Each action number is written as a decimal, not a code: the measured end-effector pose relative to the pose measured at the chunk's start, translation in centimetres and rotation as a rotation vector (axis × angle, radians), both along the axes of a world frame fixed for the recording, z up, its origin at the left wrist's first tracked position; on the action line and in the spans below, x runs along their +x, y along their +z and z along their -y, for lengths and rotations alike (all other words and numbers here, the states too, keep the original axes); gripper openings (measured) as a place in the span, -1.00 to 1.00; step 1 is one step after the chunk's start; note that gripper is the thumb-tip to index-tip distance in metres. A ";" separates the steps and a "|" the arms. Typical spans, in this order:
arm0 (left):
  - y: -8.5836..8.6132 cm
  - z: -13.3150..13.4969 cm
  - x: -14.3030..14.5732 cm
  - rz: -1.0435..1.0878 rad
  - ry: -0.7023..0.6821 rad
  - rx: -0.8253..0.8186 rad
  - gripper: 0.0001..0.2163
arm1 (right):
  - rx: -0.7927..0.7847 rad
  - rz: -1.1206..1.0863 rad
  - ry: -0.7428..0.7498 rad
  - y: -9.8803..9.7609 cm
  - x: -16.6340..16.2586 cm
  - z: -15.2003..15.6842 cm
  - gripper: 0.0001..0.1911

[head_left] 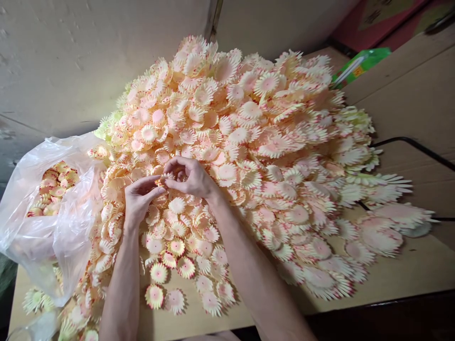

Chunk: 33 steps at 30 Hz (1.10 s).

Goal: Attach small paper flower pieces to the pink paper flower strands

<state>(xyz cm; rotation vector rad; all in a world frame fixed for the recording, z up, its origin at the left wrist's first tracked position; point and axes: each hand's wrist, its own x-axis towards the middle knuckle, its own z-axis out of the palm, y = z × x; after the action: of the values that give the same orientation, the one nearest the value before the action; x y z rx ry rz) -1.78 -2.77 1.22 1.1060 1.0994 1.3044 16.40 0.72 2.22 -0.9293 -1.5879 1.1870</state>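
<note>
Head view: I pinch small cream-and-pink, thin-petalled flower piece [168, 176] between left hand [138, 196] and right hand [194, 179], fingers [178, 162] nearly closed, above pale heap of similar pieces [249, 111]; light grip should avoid creasing.

Small indoor work corner, likely a home or small-workshop craft spot; the view can't settle which. Main clue: a big heap of flower pieces [249, 111], pale with pink-red tips, covering most of a plain pale table [423, 267], which suggests batch handwork. A clear plastic bag [17, 208] at the left holds more of the same. Makeshift look: scuffed grey wall [88, 57] right behind the heap, brown cardboard [408, 102] along the right, a green packet [366, 66] beside it, red surface [380, 23] in the far right corner. Light is uneven, corners dim.
</note>
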 end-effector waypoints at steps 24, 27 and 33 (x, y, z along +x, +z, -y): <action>0.1 0.0 0.8 -0.057 0.181 0.050 -0.72 | -0.166 -0.164 0.056 0.1 0.4 0.2 -0.74; 0.1 0.0 0.8 0.015 0.186 0.009 -0.72 | -0.204 -0.231 0.142 0.2 0.7 0.3 -0.69; 0.0 0.1 0.7 0.080 0.199 -0.030 -0.72 | -0.275 -0.328 0.243 1.0 0.8 0.6 -0.58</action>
<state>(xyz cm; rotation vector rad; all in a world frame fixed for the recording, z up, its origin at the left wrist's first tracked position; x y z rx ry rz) -1.11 -2.87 1.25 0.9318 1.1885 1.4696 17.17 0.13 3.21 -0.6769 -1.3177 1.6679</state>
